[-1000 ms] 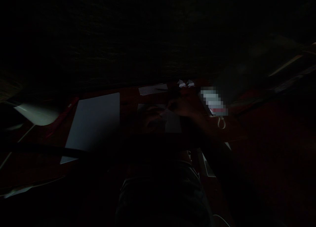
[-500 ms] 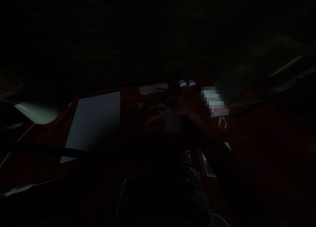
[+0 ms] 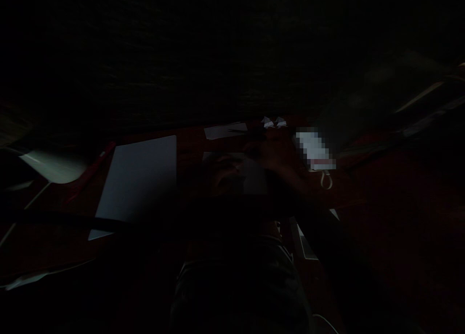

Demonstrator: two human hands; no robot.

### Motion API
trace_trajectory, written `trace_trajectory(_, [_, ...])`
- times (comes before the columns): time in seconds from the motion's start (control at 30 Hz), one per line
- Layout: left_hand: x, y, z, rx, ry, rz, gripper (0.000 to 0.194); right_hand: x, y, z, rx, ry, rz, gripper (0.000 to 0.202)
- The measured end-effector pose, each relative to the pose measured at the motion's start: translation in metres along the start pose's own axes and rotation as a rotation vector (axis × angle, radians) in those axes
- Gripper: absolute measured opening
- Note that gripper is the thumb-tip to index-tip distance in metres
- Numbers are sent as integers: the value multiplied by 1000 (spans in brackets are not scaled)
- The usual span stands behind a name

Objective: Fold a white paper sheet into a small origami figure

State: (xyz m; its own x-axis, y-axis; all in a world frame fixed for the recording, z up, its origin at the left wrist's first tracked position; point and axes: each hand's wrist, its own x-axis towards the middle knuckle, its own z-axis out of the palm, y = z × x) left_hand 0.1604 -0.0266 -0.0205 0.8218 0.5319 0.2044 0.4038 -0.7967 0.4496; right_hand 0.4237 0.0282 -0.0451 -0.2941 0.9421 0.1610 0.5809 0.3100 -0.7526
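The scene is very dark, so both hands are only faintly visible. My left hand (image 3: pixel 225 170) rests over a small sheet of paper (image 3: pixel 255 178) at the middle of the table, its fingers slightly bent and lying across the paper's left part. By the paper's upper right edge is my right hand (image 3: pixel 274 158); shadow hides its fingertips and whatever may be in them. Behind the hands lies another paper piece (image 3: pixel 220 131), with a thin dark pointed object (image 3: pixel 237 131) across it.
Two small folded paper pieces (image 3: pixel 268 122) stand at the back. A phone-like object (image 3: pixel 314 150) with a loop strap, blurred out, lies to the right. On the left are a large pale sheet (image 3: pixel 145 169), a red strip-like object (image 3: pixel 95 167) and a white lampshade-like shape (image 3: pixel 56 167).
Almost nothing differs. The view has shifted very slightly; both hands stay over and beside the small paper.
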Motion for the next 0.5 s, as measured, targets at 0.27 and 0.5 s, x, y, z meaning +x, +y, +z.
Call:
trace_trajectory(0.27, [0, 0, 2, 13, 15, 30, 37, -1, 1, 0, -23, 15, -9, 26])
trace_trajectory(0.5, [0, -2, 2, -6, 11, 28, 37, 2, 7, 4, -58, 35, 6, 28])
